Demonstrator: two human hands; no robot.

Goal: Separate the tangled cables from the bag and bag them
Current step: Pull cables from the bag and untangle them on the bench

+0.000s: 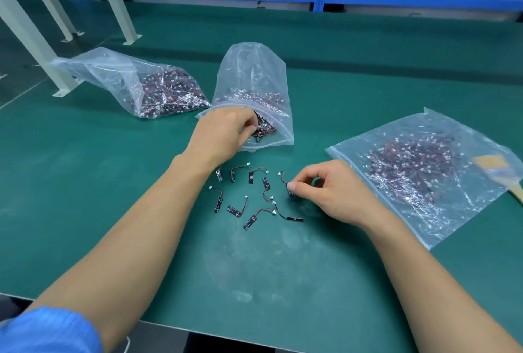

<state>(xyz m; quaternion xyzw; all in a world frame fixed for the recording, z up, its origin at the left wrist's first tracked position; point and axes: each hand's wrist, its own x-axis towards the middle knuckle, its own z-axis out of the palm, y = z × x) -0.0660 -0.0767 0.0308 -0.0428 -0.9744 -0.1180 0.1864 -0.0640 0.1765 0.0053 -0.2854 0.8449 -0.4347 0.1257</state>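
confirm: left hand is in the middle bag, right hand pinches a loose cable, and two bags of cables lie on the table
Not two: the head view shows three bags of cables on the table, a left bag, the middle bag and a right bag. The rest holds: left hand in the middle bag, right hand pinching a loose cable.

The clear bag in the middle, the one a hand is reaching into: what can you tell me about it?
The middle bag is thin, clear, crinkled plastic with what looks like a zip strip along its mouth. It lies on the green table, mouth open toward the person, its far end puffed upward. Inside sit tangled cables, black and red with small white plugs. The left hand reaches into the mouth, fingers curled on a clump of them.
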